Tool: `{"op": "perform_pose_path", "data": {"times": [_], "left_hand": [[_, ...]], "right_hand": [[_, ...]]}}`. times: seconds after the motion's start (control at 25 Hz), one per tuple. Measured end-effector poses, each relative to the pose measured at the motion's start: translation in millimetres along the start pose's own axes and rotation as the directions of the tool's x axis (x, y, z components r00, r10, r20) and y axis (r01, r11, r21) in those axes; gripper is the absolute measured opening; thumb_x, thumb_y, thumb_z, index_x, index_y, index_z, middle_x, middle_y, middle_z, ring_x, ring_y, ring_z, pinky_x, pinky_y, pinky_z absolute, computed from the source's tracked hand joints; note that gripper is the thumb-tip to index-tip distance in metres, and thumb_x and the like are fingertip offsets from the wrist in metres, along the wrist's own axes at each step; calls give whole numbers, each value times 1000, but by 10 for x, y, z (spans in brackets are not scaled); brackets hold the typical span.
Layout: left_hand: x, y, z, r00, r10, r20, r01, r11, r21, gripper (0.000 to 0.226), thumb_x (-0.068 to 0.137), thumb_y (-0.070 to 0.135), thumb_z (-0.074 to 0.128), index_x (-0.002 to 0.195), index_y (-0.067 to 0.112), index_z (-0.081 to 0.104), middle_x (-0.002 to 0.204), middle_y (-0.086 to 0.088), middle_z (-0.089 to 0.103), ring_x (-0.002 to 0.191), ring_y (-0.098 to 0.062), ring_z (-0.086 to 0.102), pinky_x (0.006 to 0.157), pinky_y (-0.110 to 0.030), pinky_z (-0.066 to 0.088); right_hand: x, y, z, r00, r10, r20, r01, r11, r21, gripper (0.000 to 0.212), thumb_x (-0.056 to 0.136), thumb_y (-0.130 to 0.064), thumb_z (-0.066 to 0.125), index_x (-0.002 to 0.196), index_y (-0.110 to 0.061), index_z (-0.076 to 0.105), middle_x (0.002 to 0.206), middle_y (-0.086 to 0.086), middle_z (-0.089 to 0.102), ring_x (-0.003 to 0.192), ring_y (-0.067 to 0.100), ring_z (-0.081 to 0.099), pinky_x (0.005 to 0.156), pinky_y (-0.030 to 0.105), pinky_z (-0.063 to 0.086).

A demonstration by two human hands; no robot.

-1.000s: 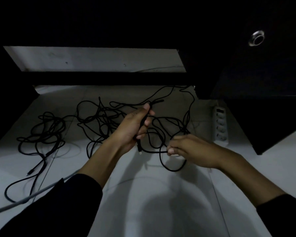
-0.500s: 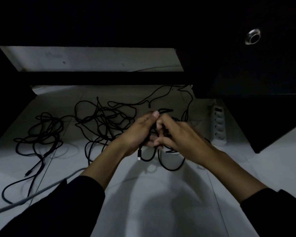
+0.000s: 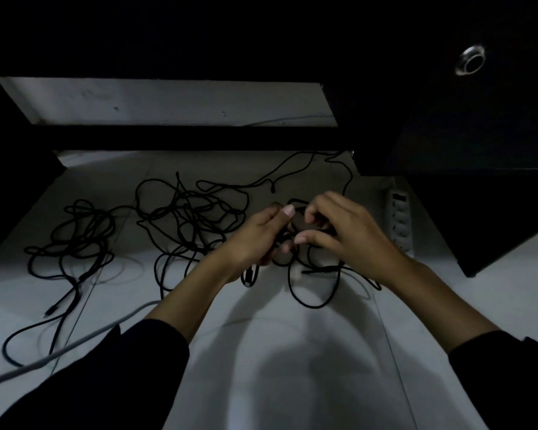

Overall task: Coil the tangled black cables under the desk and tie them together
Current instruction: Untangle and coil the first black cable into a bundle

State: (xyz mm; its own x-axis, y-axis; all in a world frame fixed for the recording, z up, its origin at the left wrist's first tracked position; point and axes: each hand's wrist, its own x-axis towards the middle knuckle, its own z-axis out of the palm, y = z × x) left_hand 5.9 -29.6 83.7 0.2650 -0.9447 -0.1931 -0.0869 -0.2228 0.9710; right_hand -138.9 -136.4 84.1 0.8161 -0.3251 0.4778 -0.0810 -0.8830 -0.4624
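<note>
Tangled black cables (image 3: 187,218) lie spread on the pale floor under the dark desk, with a second heap (image 3: 75,240) further left. My left hand (image 3: 258,237) grips a small bundle of black cable, its plug end (image 3: 249,278) hanging below the fist. My right hand (image 3: 345,234) meets it from the right, fingers curled and pinching the same cable. A loop of that cable (image 3: 314,293) hangs down beneath both hands. How many turns sit inside the left fist is hidden.
A white power strip (image 3: 399,221) lies on the floor at the right, against the dark desk cabinet (image 3: 479,197). A grey cable (image 3: 75,346) runs across the lower left. A dark crossbar (image 3: 184,138) spans the back.
My right hand came up from the floor on the right and joined my left hand at the held cable. The hanging loop was drawn in closer beneath the hands.
</note>
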Motion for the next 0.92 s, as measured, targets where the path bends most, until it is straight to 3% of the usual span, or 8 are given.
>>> {"op": "perform_pose_path", "data": {"times": [0.2, 0.36, 0.48, 0.56, 0.64, 0.72, 0.8, 0.92], "left_hand": [[-15, -57, -61, 997, -62, 39, 63, 998, -30, 29, 99, 40, 45, 80, 19, 51, 50, 7, 33, 43, -8, 21, 46, -22, 14], [-44, -10, -87, 994, -45, 96, 41, 998, 40, 41, 94, 44, 51, 96, 7, 66, 55, 4, 31, 45, -8, 24, 45, -23, 18], [-30, -3, -110, 995, 8, 104, -1, 997, -71, 30, 96, 38, 51, 86, 13, 63, 52, 6, 28, 42, -7, 22, 40, -19, 19], [-9, -17, -147, 997, 31, 72, -19, 985, -171, 28, 96, 37, 48, 83, 15, 58, 50, 8, 27, 40, -6, 20, 38, -16, 18], [-6, -37, -172, 997, 52, 52, -39, 974, -224, 28, 97, 39, 46, 84, 16, 55, 54, 7, 24, 41, -6, 17, 37, -16, 18], [-7, -58, -167, 997, 65, 36, -54, 969, -240, 29, 99, 40, 41, 84, 17, 51, 57, 5, 23, 43, -7, 17, 38, -17, 19], [7, -82, -146, 999, 48, 8, -45, 970, -238, 30, 101, 40, 38, 84, 17, 47, 59, 5, 30, 45, -7, 21, 41, -19, 21], [38, -116, -96, 999, 35, -31, -41, 979, -200, 26, 102, 37, 38, 92, 15, 49, 71, 4, 45, 46, -6, 31, 47, -22, 28]], "right_hand": [[-56, 143, -111, 998, 55, -41, -57, 997, -45, 20, 83, -22, 73, 87, -6, 62, 85, 1, 54, 76, 7, 50, 69, 13, 39], [-62, 178, -109, 987, 99, -127, -111, 990, -89, 19, 83, -22, 73, 84, -6, 63, 82, 1, 56, 75, 7, 49, 68, 10, 37], [-91, 191, -90, 971, 181, -156, -193, 979, -63, 21, 86, -27, 69, 85, -7, 64, 77, 0, 63, 72, 8, 55, 64, 12, 39], [-148, 235, -107, 934, 332, -130, -328, 943, 53, 22, 90, -32, 62, 86, -10, 65, 74, -3, 66, 66, 8, 60, 61, 19, 45], [-221, 246, -77, 865, 499, -52, -472, 844, 257, 19, 94, -31, 55, 88, -15, 64, 75, -5, 66, 61, 9, 59, 59, 26, 47], [-261, 176, 4, 783, 621, 41, -552, 663, 506, 16, 99, -18, 49, 95, -16, 64, 90, 0, 64, 60, 7, 55, 59, 24, 48], [-229, 40, 58, 726, 678, 116, -558, 481, 677, 19, 100, -9, 45, 104, -11, 64, 98, 7, 59, 64, 7, 56, 61, 26, 53], [-112, -152, 71, 710, 682, 177, -474, 277, 836, 18, 99, -9, 48, 112, -6, 59, 105, 6, 61, 77, 13, 62, 74, 37, 59]]}}
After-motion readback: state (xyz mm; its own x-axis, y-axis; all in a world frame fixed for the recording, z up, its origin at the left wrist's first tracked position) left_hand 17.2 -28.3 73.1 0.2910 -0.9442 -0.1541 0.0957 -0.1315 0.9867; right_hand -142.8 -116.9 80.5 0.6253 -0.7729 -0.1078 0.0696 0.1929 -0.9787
